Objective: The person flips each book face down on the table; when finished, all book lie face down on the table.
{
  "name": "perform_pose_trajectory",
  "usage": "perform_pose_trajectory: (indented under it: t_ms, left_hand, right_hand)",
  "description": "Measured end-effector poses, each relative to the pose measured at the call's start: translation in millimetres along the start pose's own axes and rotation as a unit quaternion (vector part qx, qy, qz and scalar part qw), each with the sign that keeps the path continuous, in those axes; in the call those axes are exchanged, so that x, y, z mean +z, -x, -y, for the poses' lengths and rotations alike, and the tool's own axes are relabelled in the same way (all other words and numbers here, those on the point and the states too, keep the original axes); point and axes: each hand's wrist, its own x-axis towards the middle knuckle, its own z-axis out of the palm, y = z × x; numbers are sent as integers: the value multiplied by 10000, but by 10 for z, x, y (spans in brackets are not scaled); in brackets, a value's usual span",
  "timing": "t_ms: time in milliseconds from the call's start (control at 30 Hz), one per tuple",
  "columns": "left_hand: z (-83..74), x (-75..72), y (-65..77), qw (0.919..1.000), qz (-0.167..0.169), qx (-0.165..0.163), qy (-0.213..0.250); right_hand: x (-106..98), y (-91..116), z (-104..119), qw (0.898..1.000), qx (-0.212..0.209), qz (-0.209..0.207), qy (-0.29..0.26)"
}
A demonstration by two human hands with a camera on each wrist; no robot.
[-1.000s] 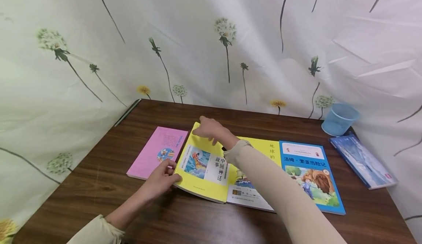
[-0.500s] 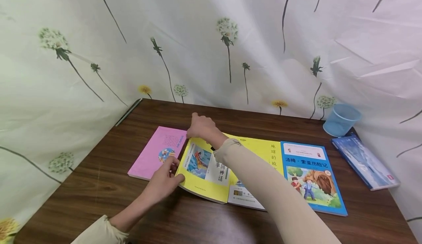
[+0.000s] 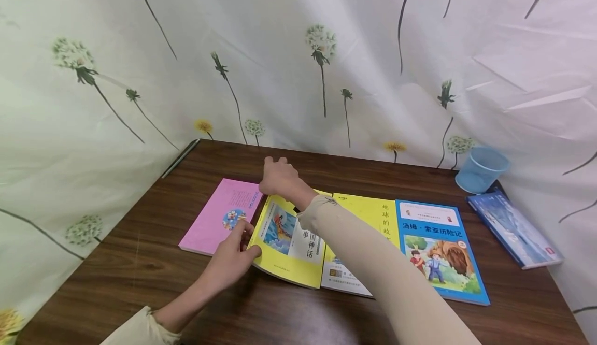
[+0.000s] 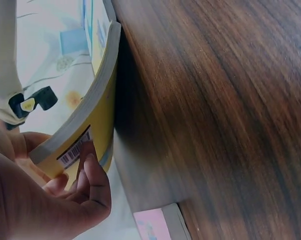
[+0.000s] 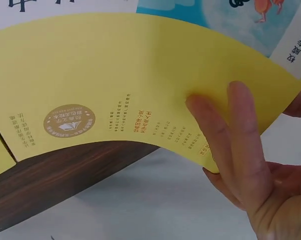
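A yellow paperback book (image 3: 282, 268) with a picture panel bows upward along its left side, off the table. My left hand (image 3: 231, 254) grips its lower left edge, thumb on the front cover. In the left wrist view, that hand's fingers lie against the back cover near a barcode (image 4: 74, 151). My right hand (image 3: 281, 180) holds the upper left corner of the same book. In the right wrist view, two of its fingers (image 5: 248, 135) lie on the cover and the thumb goes behind the edge. The spine side stays low, beside a second yellow book (image 3: 366, 207).
A pink book (image 3: 216, 218) lies to the left, close to both hands. On the right are a blue book (image 3: 434, 236) and a blue-and-white book (image 3: 517, 231). A light blue mesh cup (image 3: 482, 169) stands at the back right. A thin grey rod (image 3: 181, 158) lies along the table's left edge.
My right hand has shifted left and slightly back along the yellow book's top to its corner. The book's left side has curled up more. My left hand keeps its grip.
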Motion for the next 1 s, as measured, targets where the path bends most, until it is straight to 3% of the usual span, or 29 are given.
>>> perform_pose_trajectory:
  t_ms: [267,467,700,867,1000]
  left_hand:
    - [-78,4,35,9991,166,92,371]
    - [-85,34,37,9979,127,98,622]
    - [11,60,-74,9877,74,-249,1541]
    - [119,57,-129,9818,414,-547,1773]
    - [179,66,-144,9770,826,-602,1872]
  right_hand:
    - [-107,30,26,9989,169,100,-434]
    - [-250,80,23,9955,61,270,-911]
    - [-456,190,-5,9931,-179,380,-1097]
    - [-595,275,-53,9902,-409,426,-1267]
    - [-699,307,-109,9872,-616,538,-1370]
